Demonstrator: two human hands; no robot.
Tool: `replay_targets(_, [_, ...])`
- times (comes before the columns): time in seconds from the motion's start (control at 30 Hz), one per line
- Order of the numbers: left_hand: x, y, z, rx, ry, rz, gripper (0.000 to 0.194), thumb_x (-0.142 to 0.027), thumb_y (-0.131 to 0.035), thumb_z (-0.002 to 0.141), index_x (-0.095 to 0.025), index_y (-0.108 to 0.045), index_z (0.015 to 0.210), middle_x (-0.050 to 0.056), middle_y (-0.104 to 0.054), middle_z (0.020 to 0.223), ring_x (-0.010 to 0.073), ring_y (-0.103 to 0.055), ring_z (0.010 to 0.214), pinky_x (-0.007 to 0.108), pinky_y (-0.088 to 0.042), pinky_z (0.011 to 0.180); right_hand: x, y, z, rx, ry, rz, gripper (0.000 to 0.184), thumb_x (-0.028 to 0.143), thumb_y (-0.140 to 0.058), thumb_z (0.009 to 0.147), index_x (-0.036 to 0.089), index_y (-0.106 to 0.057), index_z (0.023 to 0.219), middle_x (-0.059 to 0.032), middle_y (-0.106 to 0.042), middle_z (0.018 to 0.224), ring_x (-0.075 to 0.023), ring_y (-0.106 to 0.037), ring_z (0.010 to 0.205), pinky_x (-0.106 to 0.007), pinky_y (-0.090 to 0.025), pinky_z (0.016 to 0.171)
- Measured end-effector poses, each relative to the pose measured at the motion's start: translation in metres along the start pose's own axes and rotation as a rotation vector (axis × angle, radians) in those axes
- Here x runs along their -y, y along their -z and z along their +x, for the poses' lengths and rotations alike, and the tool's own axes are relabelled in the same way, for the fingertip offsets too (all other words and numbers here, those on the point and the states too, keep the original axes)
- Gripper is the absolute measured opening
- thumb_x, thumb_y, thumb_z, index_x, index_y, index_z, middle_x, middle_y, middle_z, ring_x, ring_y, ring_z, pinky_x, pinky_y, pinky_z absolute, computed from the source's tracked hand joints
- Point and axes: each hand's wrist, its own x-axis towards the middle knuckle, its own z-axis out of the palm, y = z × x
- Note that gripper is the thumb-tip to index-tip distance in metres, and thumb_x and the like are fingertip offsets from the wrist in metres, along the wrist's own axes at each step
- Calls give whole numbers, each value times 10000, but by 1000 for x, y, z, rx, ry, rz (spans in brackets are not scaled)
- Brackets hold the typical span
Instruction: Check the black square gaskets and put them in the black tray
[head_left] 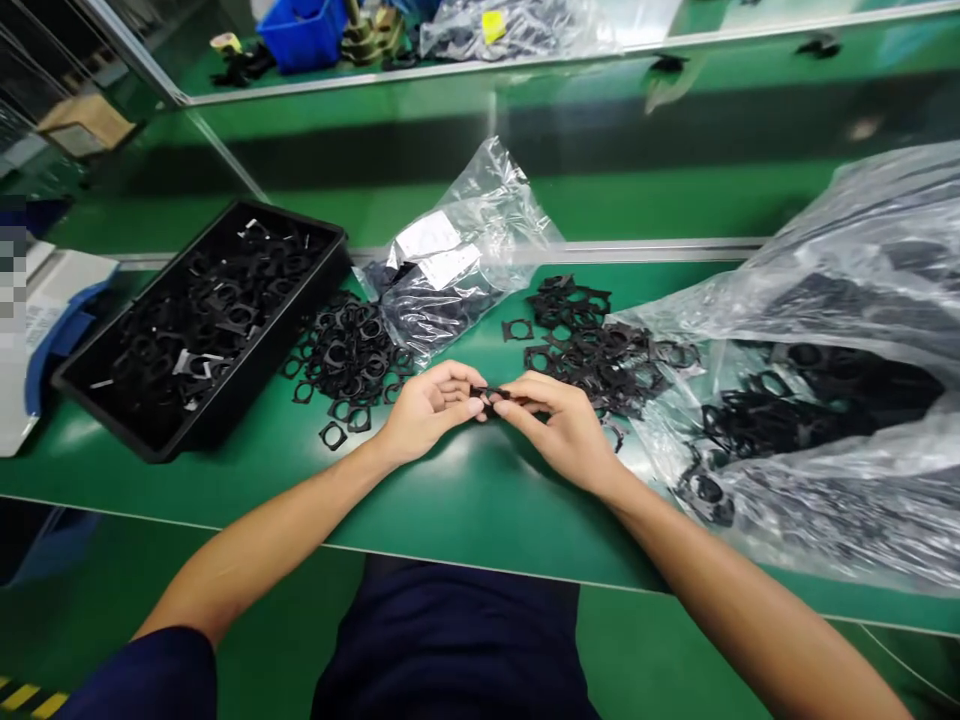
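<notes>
Here, just above the green tabletop (450,510), a small black plastic part (487,394) sits between the fingertips of the left hand (436,405) and the right hand (556,420). The left thumb and forefinger pinch its left end; the right thumb and forefinger pinch its right end, so that the thumbs lie on the near side with their tips close together. The other fingers of both hands curl loosely behind.

The fingertips cover much of the part, and its full outline is hard to make out; whether it is one piece or two together, I cannot tell. Beyond the left hand lies a pile of black ring-shaped frames (345,350), and beyond the right hand a second heap of black frames (596,355), partly hidden at its right by a large clear plastic bag (840,510) that runs out of view at the right edge. A smaller clear bag (499,205) stands between the piles, its paper labels (427,235) unreadable. In the black tray (169,448) at left, tangled dark pieces hide the bottom. The blue bin (300,40) on the shelf is cut off at the top.
</notes>
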Motion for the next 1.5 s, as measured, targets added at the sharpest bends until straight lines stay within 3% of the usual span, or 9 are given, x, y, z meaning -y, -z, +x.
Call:
replay_targets(0.17, [-3,0,1,11,44,-45,394,-411,-859,746,-140,-651,942,23,-728,786,110,-697,661,231,-572,705,0,0,4,59,-171,273,299,476,-745,833,178,-732,821,-38,-685,792,-143,-601,669,-276,-497,609])
replay_targets(0.37, [-4,2,2,-1,89,-49,382,-403,-887,705,-133,-681,879,16,-723,721,111,-691,645,222,-570,683,2,2,6,119,-279,347,371,528,-772,794,167,-698,748,-17,-666,693,-129,-594,646,-273,-502,646])
replay_targets(0.77, [-6,3,3,-64,125,-119,383,-382,-917,659,-121,-722,860,34,-755,737,121,-716,640,219,-586,684,3,-1,6,68,-235,280,422,585,-746,800,175,-663,741,-5,-626,669,-128,-578,621,-275,-514,634])
replay_targets(1.07, [-3,3,2,-18,114,-13,375,-396,-872,720,-122,-730,934,45,-758,737,151,-726,680,255,-579,715,-4,-1,2,-23,-147,109,403,559,-687,866,171,-696,759,-27,-633,692,-142,-590,612,-277,-498,577])
replay_targets(1.5, [-5,9,2,12,124,59,280,-364,-864,711,-144,-808,875,85,-798,910,201,-724,839,329,-585,820,-5,-1,0,-22,-150,119,314,479,-743,842,174,-724,772,-15,-626,704,-137,-603,601,-277,-496,583])
